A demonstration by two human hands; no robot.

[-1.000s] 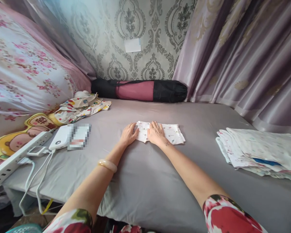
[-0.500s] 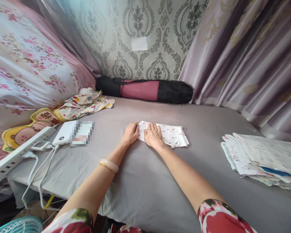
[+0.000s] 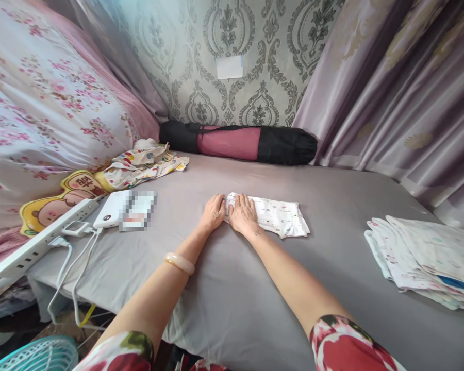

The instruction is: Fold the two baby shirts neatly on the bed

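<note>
A small white printed cloth [image 3: 278,215], folded into a flat rectangle, lies in the middle of the grey bed sheet [image 3: 232,288]. My left hand [image 3: 214,212] rests flat at the cloth's left end, fingers stretched out. My right hand [image 3: 243,215] lies flat on the left part of the cloth, right beside the left hand, fingers spread. A pale bangle [image 3: 179,262] sits on my left wrist. Neither hand grips anything.
A stack of folded printed cloths [image 3: 425,257] lies at the right. A black and pink rolled bag [image 3: 237,142] lies along the wall. At the left are a crumpled patterned cloth [image 3: 145,166], a power bank [image 3: 112,216], a power strip [image 3: 42,239] with cables, and floral bedding [image 3: 42,118].
My right hand has slid left along the folded cloth until it sits beside my left hand at the cloth's left end. The view has shifted slightly.
</note>
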